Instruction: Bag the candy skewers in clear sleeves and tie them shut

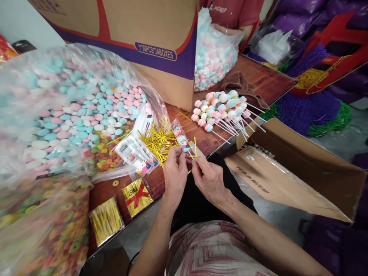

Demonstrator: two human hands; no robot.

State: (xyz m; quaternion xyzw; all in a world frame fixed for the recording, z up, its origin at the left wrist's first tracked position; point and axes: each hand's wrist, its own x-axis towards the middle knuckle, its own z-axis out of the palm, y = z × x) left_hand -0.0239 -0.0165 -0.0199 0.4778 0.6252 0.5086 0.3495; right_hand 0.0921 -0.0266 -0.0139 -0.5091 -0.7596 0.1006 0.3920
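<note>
Between my hands is a candy skewer [180,135] in a clear printed wrapper, its candy end pointing away from me. My left hand [174,174] is closed around the lower end of the wrapper, thumb and fingers pinched together. Close beside it, my right hand [211,180] pinches the white stick below the wrapper; whether a twist tie is there too is hidden by the fingers. Loose gold twist ties [156,140] lie in a pile just beyond my left hand. Printed wrappers [138,151] are stacked to the left of them. Unwrapped candy skewers [221,109] lie heaped at the right.
A large clear bag of pastel candies [80,115] covers the table's left, with a bag of gummy rings [57,230] nearer me. Twist-tie packs [106,220] lie at the front edge. A big carton [120,42] stands behind; an open carton [287,184] sits right. Another person [232,17] sits opposite.
</note>
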